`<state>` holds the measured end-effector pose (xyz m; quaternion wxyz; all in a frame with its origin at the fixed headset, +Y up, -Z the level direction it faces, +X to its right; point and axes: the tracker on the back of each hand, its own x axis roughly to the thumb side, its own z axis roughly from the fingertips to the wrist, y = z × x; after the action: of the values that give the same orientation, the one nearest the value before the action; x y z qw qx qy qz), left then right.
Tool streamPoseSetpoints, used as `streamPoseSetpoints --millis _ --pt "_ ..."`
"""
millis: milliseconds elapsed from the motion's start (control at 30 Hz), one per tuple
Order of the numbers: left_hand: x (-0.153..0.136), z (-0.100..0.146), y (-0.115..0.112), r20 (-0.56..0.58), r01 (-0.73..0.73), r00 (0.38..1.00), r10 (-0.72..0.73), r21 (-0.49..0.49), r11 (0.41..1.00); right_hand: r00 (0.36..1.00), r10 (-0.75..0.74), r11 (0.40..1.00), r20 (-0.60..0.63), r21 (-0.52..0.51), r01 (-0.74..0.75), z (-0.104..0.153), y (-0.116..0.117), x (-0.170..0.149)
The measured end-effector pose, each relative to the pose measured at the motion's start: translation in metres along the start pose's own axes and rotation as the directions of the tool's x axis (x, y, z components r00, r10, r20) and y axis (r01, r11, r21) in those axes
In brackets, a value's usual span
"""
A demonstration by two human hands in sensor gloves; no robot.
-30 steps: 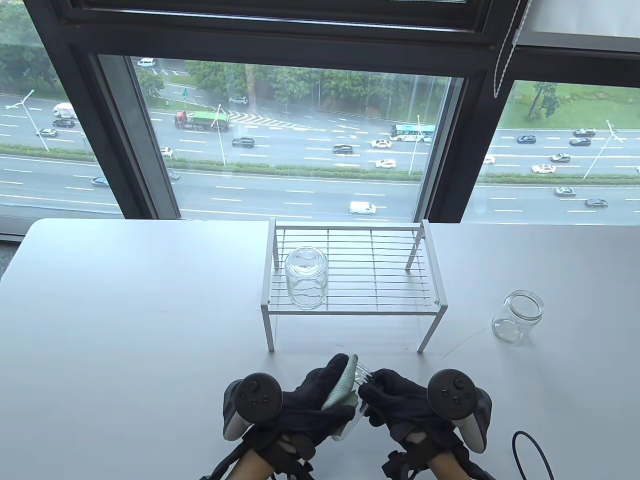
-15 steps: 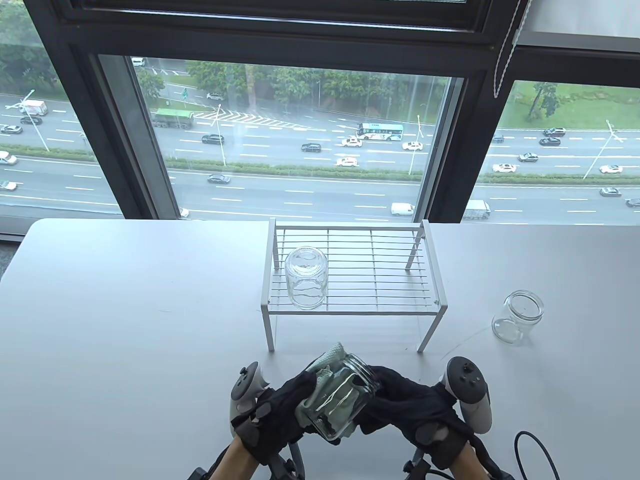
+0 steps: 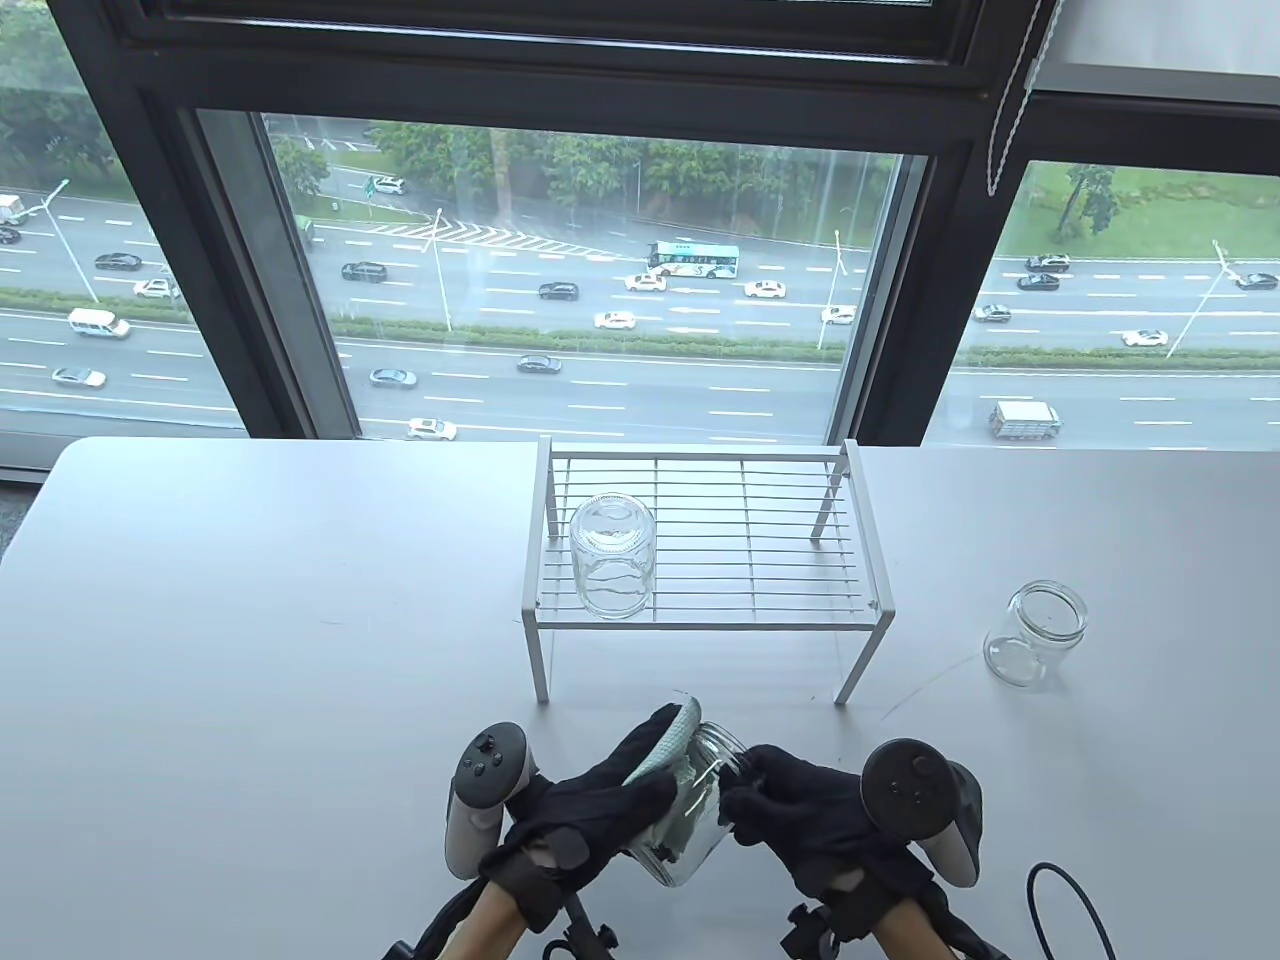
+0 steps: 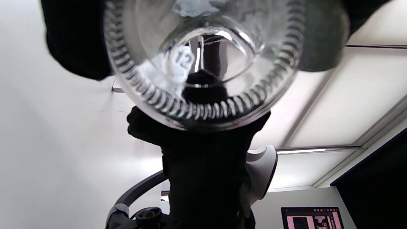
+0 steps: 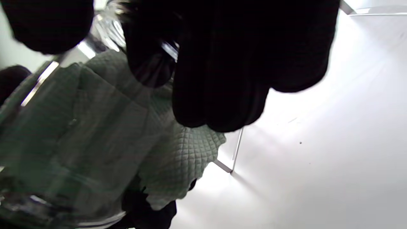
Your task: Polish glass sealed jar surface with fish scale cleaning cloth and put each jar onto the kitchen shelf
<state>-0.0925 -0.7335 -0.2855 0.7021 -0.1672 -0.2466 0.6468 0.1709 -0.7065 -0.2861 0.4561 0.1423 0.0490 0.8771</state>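
Near the table's front edge both hands hold a clear glass jar (image 3: 697, 820) tilted with its mouth pointing away. My left hand (image 3: 610, 800) wraps the pale green fish scale cloth (image 3: 665, 745) over the jar's left side. My right hand (image 3: 790, 805) grips the jar at its neck. The left wrist view looks straight at the jar's ribbed base (image 4: 203, 63), the right wrist view at the cloth (image 5: 133, 133) seen through the glass. A second jar (image 3: 612, 555) stands upside down on the left of the white wire shelf (image 3: 790, 590). A third jar (image 3: 1036, 632) stands on the table to the right.
The white table (image 3: 250, 620) ends at a large window behind the shelf. A black cable (image 3: 1065, 905) loops at the front right corner. A bead cord (image 3: 1010, 110) hangs by the window frame at upper right.
The jar has turned in my hands: half a second ago its side faced up with the cloth behind it; now the left hand and cloth again cover its upper left side.
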Motion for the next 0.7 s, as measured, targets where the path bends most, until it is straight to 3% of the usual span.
streamPoseSetpoints --millis 100,167,233,300,400,467,533,600,700 --pt "0.008 -0.001 -0.004 0.048 0.222 0.974 -0.223 0.029 0.975 0.995 -0.007 1.000 -0.104 0.006 0.008 0.003 0.001 -0.002" --pt "0.007 -0.001 -0.004 0.059 0.196 0.978 -0.198 0.036 0.980 0.993 -0.035 0.999 -0.116 -0.017 0.033 0.005 0.001 -0.001" --pt "0.003 -0.001 -0.001 0.060 0.079 0.995 -0.081 0.044 0.996 0.996 -0.062 0.998 -0.068 -0.030 0.060 0.005 0.000 0.001" --pt "-0.002 -0.001 0.003 0.056 -0.074 0.996 0.072 0.042 0.996 0.988 -0.153 0.988 -0.003 0.022 0.153 0.003 0.000 0.002" --pt "-0.005 -0.001 0.005 0.060 -0.427 0.902 0.428 -0.019 0.904 0.930 -0.366 0.925 0.031 0.124 0.360 -0.001 0.002 0.001" --pt "-0.001 0.000 0.007 0.061 -0.483 0.871 0.488 -0.084 0.872 0.853 -0.519 0.844 0.049 0.187 0.502 -0.003 0.004 0.003" --pt "0.002 0.000 0.005 0.038 -0.494 0.860 0.509 -0.189 0.849 0.863 -0.494 0.852 0.105 0.260 0.455 -0.004 0.003 0.007" --pt "0.002 0.000 0.000 0.007 -0.523 0.841 0.540 -0.240 0.818 0.905 -0.379 0.897 0.191 0.318 0.309 -0.003 0.002 0.013" --pt "-0.001 0.001 0.000 -0.034 -0.519 0.849 0.527 -0.241 0.820 0.946 -0.168 0.969 0.277 0.222 0.107 0.001 0.001 0.018"
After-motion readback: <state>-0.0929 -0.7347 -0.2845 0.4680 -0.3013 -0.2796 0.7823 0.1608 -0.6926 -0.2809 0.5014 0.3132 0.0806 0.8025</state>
